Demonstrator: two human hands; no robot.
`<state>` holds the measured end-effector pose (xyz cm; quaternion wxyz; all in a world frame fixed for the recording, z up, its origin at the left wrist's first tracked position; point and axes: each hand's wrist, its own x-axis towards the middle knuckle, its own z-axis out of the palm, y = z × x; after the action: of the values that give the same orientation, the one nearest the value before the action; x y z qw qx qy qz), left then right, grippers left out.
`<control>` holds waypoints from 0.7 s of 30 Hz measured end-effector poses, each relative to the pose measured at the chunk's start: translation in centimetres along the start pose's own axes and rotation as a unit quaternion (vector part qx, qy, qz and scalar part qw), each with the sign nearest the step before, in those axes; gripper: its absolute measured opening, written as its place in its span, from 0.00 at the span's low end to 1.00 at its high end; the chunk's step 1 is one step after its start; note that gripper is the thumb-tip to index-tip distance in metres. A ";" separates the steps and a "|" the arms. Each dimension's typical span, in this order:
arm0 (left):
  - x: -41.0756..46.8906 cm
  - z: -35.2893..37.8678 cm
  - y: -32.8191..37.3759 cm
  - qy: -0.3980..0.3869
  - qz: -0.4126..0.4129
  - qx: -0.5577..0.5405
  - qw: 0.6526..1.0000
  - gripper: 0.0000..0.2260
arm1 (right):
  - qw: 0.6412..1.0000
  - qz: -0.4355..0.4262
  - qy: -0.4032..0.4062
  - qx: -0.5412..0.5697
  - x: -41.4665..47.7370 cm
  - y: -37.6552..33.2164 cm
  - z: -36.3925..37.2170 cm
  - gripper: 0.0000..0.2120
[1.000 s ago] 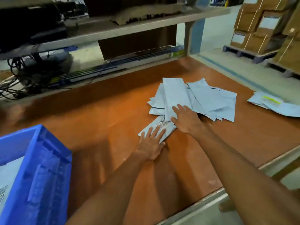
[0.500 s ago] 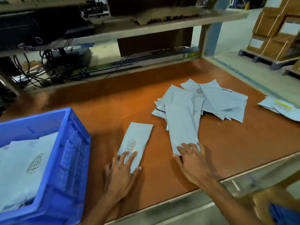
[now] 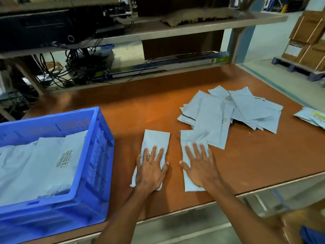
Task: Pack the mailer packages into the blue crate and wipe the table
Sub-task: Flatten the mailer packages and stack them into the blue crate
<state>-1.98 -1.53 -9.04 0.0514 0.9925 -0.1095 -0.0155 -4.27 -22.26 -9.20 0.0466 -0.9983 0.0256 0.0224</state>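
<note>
Two pale grey mailers lie side by side near the front edge of the orange table (image 3: pixel 158 110). My left hand (image 3: pixel 151 169) presses flat on the left mailer (image 3: pixel 156 140), which has a printed code. My right hand (image 3: pixel 200 166) lies flat with spread fingers on the right mailer (image 3: pixel 191 138). Behind them is a loose pile of several mailers (image 3: pixel 233 110). The blue crate (image 3: pixel 95 166) stands at the front left with several mailers (image 3: pixel 45 164) stacked inside.
A couple more mailers (image 3: pixel 311 117) lie at the table's right edge. A shelf (image 3: pixel 175 27) with cables and dark equipment runs behind the table. Cardboard boxes (image 3: pixel 307 39) on a pallet stand at the far right. The table's front edge is close under my wrists.
Both hands have dragged a mailer each from the pile toward the front edge. The view has swung left and down, bringing more of the crate into sight.
</note>
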 end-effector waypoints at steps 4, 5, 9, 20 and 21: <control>-0.4 -0.1 0.3 0.010 -0.017 -0.002 1.000 0.27 | 1.000 -0.011 0.014 0.000 -1.2 -0.6 0.5 0.35; -0.4 -0.1 0.4 0.010 -0.016 0.006 1.000 0.26 | 1.000 -0.010 0.018 -0.001 -1.1 -0.6 0.6 0.34; -0.8 -0.7 0.7 0.015 -0.002 0.038 0.999 0.26 | 1.000 -0.026 0.010 0.004 -0.9 -0.7 0.5 0.41; -1.6 -14.3 -1.9 0.212 -0.012 -0.044 0.976 0.22 | 0.972 -0.091 0.187 0.108 0.5 -9.2 -8.5 0.30; -1.5 -16.9 -3.0 0.245 -0.010 -0.045 0.968 0.23 | 0.960 -0.111 0.220 0.130 0.7 -11.1 -10.9 0.29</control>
<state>-2.11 3.34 7.49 0.1207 0.9639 -0.0825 0.2227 -2.55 -12.29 2.59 0.1715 -0.9606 -0.0735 -0.2063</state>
